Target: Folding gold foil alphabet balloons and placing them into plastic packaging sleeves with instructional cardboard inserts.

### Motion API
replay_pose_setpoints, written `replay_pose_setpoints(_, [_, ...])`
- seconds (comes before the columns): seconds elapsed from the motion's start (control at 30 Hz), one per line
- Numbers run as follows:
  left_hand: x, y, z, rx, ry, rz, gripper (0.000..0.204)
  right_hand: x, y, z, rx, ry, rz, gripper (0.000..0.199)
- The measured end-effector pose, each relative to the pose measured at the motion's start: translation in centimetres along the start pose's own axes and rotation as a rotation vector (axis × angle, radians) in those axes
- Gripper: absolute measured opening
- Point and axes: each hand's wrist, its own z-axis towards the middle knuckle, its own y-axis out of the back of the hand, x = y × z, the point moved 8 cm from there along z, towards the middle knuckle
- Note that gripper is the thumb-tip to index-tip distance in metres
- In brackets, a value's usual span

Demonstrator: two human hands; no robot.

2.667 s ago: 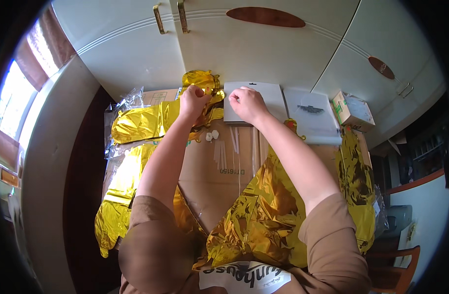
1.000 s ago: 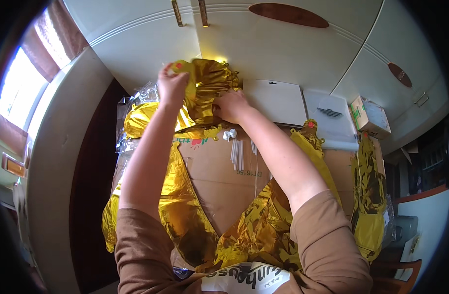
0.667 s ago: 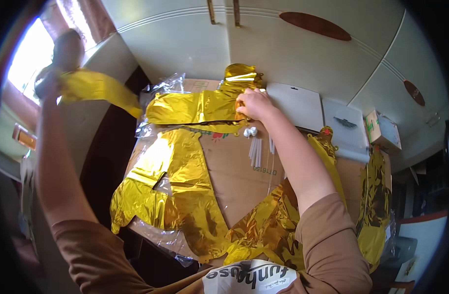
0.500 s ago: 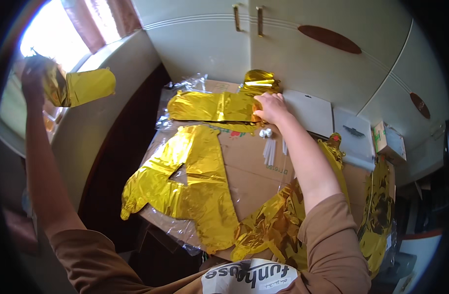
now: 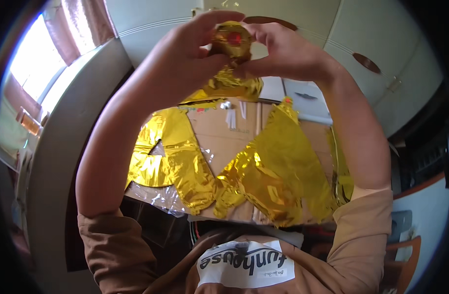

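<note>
Left hand (image 5: 192,51) and right hand (image 5: 283,51) are raised close to the camera, fingers pinched around the crumpled end of a gold foil balloon (image 5: 231,73). Flat foil balloons (image 5: 180,157) lie below on cardboard (image 5: 224,139). Risk: hard pinching may tear the thin foil.

Brown short-sleeved shirt (image 5: 136,255), white chest patch (image 5: 245,263), bare forearms

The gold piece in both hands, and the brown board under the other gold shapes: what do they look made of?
Gold piece: thin metallic foil film, seemingly; mirror-shiny, creased, held by left hand and right hand. Board: matte brown corrugated cardboard, probably.
</note>
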Motion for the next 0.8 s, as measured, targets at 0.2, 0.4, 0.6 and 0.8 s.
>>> replay_pose_setpoints(0.2, [-2.8, -2.8, -1.7, -0.409, -0.261, 0.091, 0.050, -1.9, 3.4, -7.5, -0.113, -0.122, -0.004, 0.023])
replay_pose_setpoints(0.4, [6.6, -17.3, -13.5, 0.325, 0.680, -1.523, 0.087, 0.0, 6.7, -14.1, -0.281, -0.037, -0.315, 0.015])
replay_pose_setpoints(0.6, [13.2, -23.8, -11.4, 0.122, 0.849, -1.674, 0.094, 12.3, -1.9, -24.6, -0.207, 0.482, -0.703, 0.011])
replay_pose_setpoints(0.8, [16.4, -26.1, -9.2, 0.173, 0.976, -1.717, 0.086, 6.9, -10.7, -31.8, -0.052, 0.324, -0.721, 0.010])
